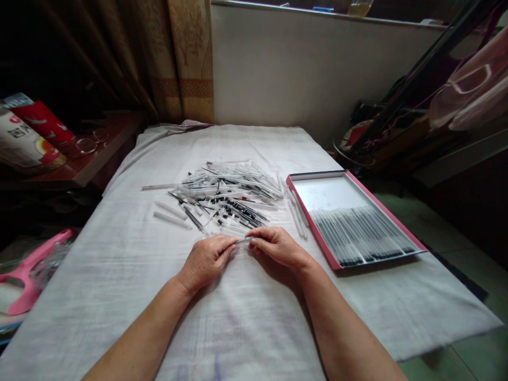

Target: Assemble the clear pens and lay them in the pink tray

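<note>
Between my left hand (208,260) and my right hand (280,246) is a slim pen (243,241), held level just above the cloth. Both hands are closed in a pinch, one at each end of it, and my fingers hide most of its length. Right beyond them lies a loose heap of pen parts (234,185): clear barrels, thin dark refills and small black caps, with one red piece among them. To the right, a shallow pink-edged box (317,233) holds a row of pens (361,235) laid side by side, their black ends toward me.
A pale cloth (130,275) covers the table. Several clear barrels (296,214) lie against the box's left side. At left stand a side table with a container (27,140) and glasses (89,144), and a pink plastic handle (29,272). Behind are a curtain (190,58) and a wall (273,69).
</note>
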Available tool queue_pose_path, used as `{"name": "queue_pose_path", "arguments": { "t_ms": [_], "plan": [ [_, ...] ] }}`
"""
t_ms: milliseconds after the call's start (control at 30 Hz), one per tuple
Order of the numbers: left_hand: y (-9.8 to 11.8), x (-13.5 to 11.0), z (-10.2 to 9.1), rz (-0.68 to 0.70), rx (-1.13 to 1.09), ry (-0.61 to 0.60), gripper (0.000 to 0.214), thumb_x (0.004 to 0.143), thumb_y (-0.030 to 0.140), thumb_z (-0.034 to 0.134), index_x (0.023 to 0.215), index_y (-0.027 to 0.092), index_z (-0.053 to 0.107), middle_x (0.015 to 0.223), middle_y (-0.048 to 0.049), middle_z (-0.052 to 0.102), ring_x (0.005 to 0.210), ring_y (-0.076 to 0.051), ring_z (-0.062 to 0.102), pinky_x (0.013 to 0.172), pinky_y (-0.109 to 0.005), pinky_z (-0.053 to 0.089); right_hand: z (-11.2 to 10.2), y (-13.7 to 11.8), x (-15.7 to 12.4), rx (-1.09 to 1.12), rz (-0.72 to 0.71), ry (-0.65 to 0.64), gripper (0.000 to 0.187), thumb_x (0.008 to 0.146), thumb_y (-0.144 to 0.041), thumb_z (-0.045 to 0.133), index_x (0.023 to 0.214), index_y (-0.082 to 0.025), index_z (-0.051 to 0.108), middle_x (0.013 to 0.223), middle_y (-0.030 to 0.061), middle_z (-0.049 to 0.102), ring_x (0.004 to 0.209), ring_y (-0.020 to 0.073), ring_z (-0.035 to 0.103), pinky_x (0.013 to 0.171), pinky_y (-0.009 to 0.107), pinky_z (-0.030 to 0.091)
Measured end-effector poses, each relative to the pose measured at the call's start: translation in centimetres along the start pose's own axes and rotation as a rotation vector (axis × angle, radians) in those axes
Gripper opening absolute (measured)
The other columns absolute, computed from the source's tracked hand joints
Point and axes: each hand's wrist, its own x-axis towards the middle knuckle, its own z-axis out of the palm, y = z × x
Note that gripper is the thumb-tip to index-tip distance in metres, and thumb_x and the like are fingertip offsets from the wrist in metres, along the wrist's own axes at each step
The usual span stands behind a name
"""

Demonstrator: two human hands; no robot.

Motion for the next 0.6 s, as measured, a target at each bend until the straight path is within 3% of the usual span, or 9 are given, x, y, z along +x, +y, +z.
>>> {"name": "queue_pose_path", "arguments": {
  "t_ms": [600],
  "plan": [
    [-0.55, 0.18, -0.46, 0.011, -0.045, -0.062, 0.027, 0.090, 0.022, 0.051, 0.107, 0.022, 0.072, 0.097, -0.0049, 0.076, 0.087, -0.018, 0.070, 0.078, -0.028, 0.054, 0.33, -0.79, -0.23, 0.093, 0.070, -0.071, 0.032, 0.079, -0.042, 0.065, 0.093, -0.013, 0.068, 0.063, -0.0008, 0.063, 0.051, 0.0080, 0.052, 0.050, 0.021, 0.041]
  ]
}}
